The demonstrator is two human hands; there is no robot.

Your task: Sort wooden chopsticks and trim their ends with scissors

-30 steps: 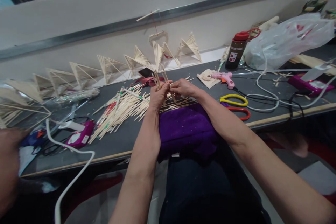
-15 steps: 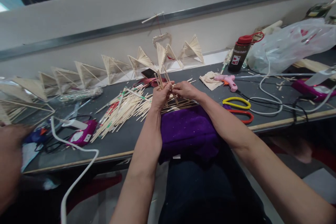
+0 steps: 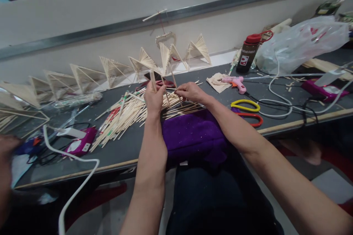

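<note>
Sticks (image 3: pixel 152 80), pale and thin, stand up from the left hand (image 3: pixel 154 97), whose fingers are curled round them with the thumb toward the right hand (image 3: pixel 191 92). The bundle is above the far side of the bench (image 3: pixel 116 154), over the edge of a loose pile (image 3: pixel 128 115) of more such sticks. The right hand's fingers are bent and drawn together at the tips, pinching what looks like a single slim stick (image 3: pixel 173 77) that leans up between the hands; the exact contact is too small to make out. The hands are near each other but apart.

These sticks should be very light and fairly stiff, straight along their length, and easy to snap if bent. Being narrow and apparently smooth, they may roll or slide against one another, so the bundle seems best held round its lower part, with the thumb pressing across it. A lone stick calls for a gentle fingertip pinch near its middle, not a squeeze at one end.

A purple cloth (image 3: pixel 193 134) lies just nearer than the pile, between the forearms. To the right are a pink glue gun (image 3: pixel 234 82) and yellow and red handles (image 3: pixel 245 105).
</note>
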